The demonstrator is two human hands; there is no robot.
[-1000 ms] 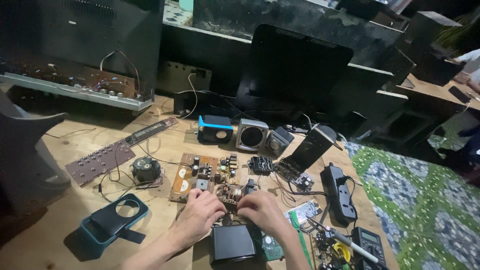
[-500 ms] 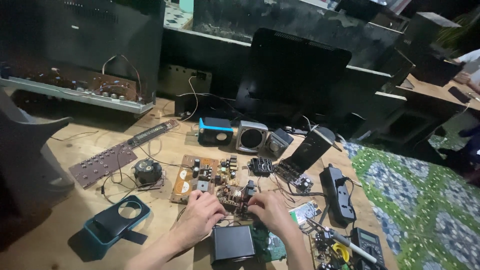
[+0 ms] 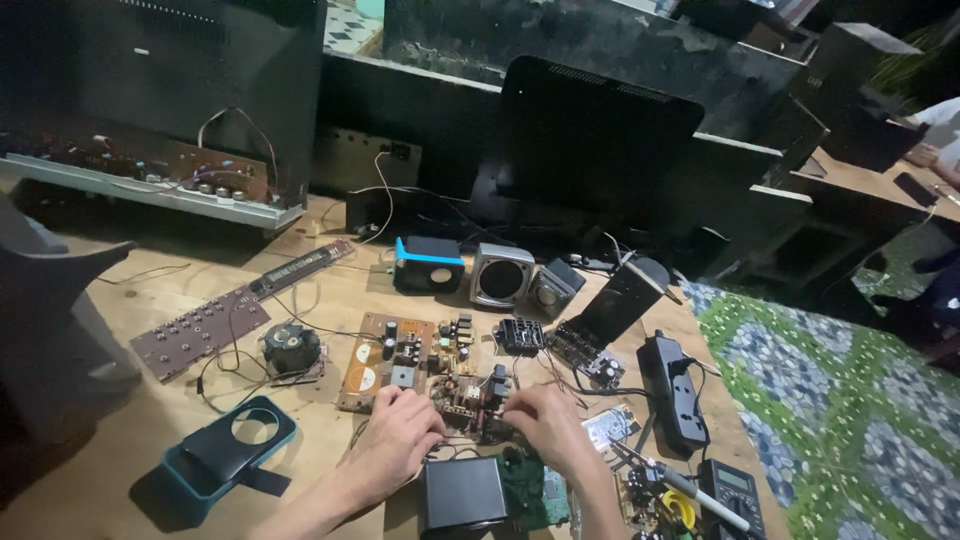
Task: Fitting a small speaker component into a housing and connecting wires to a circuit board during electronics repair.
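Note:
My left hand (image 3: 395, 440) and my right hand (image 3: 545, 425) both rest their fingertips on a small brown circuit board (image 3: 472, 403) crowded with parts, one hand on each side of it. A larger tan circuit board (image 3: 385, 360) lies just beyond the left hand. Directly below the hands stands a small black box (image 3: 460, 493) beside a green circuit board (image 3: 525, 490). Whether the fingers pinch the small board or only touch it is hidden.
On the wooden table (image 3: 150, 430): a teal phone case (image 3: 225, 455), a long brown button board (image 3: 195, 330), a round fan part (image 3: 291, 348), small speakers (image 3: 500, 275), a black power strip (image 3: 675, 390), a multimeter (image 3: 730, 492). A dark monitor (image 3: 595, 140) stands behind.
Both hands have shifted slightly forward onto the small board, and the camera view has dipped a little. The objects on the table have not moved.

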